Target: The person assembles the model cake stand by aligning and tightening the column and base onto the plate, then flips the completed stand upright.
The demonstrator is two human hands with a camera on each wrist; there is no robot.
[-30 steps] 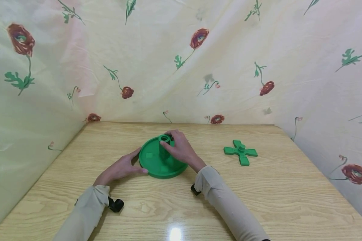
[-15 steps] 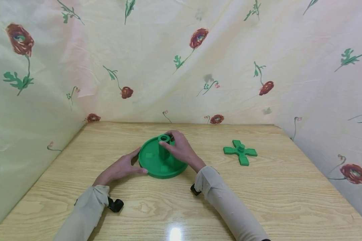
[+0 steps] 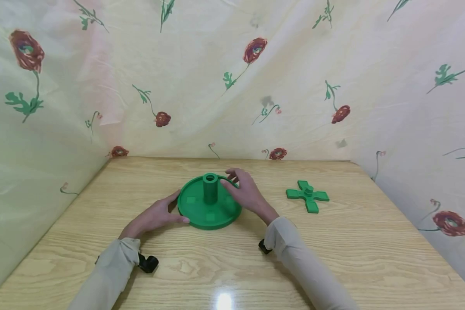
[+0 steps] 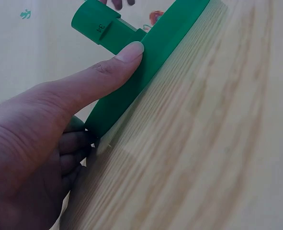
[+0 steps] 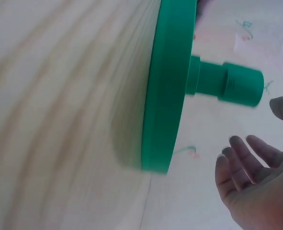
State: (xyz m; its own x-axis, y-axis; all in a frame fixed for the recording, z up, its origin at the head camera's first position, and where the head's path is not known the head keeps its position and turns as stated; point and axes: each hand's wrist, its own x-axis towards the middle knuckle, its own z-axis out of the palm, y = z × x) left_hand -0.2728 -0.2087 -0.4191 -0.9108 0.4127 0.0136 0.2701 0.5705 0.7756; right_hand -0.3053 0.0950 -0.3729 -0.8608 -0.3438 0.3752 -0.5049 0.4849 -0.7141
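A round green tray-like base [image 3: 222, 214] with a raised rim lies flat on the table. From its middle rises an upright hollow green post [image 3: 210, 191], which shows a wider upper part in the right wrist view. My left hand [image 3: 160, 215] holds the left side of the base, its thumb [image 4: 124, 60] against the rim and its fingers round the edge. Over the right part of the base hovers my right hand [image 3: 249, 196], apart from the post and holding nothing. Its fingers [image 5: 249, 160] are loosely bent, with the thumb away from them.
A green cross-shaped piece [image 3: 308, 196] with a short round peg lies on the table to the right of my right hand. The wooden table [image 3: 201, 267] is bordered by a flower-patterned cloth [image 3: 201, 77] at the back and both sides.
My right hand has let go of the post and moved a little to the right. The left hand stays on the base, which has not moved.
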